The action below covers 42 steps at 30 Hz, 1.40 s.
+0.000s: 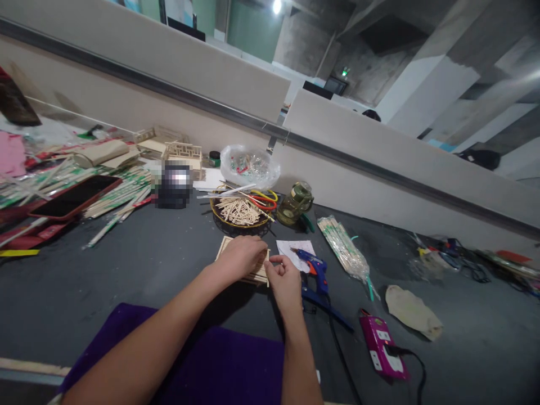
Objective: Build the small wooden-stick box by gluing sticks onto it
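Observation:
A small flat piece built of wooden sticks (224, 245) lies on the dark table in front of me. My left hand (247, 256) covers most of it from above, fingers curled down at its right side. At the same right edge, my right hand (283, 274) pinches a thin wooden stick (268, 281) that stands along the edge. The fingertips of both hands almost meet there, and the left ones are partly hidden. Close to the right hand, a blue glue gun (314, 266) rests partly on a white paper (295, 246).
Behind the hands stand a basket of short sticks (238, 211), a plastic bag of bits (251, 166) and a green-tinted jar (295, 203). Bundled sticks (343, 247), a cloth (413, 312) and a pink power strip (383, 346) lie right. A phone (76, 197) and stick packs lie left.

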Tool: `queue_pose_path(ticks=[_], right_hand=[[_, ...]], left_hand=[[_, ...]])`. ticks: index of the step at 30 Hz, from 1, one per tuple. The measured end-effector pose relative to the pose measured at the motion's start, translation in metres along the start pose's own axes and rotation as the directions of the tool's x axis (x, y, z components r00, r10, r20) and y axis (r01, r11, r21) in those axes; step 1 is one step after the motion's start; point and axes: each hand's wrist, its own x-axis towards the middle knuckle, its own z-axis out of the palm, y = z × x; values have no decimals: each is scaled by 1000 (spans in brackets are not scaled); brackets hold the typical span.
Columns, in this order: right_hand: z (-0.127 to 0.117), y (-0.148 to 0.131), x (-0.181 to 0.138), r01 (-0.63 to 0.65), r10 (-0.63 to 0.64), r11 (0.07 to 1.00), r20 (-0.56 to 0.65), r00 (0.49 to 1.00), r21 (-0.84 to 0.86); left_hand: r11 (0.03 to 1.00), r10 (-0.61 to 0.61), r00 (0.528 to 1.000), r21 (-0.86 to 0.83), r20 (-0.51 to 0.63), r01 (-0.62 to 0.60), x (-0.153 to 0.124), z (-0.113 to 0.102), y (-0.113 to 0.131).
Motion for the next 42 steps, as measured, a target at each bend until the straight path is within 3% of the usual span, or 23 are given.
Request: queue_pose_path(ticks=[28,42], right_hand=[[-1,-11,-3,13,-13,1000,-10,1000,-2],[-3,-7,-3,10,-10,1000,-14,1000,-13]], left_hand=[[1000,-2,1000,19,-4,2,0,2,0],[998,17,1000,-60,11,-16,-3,-3,-2]])
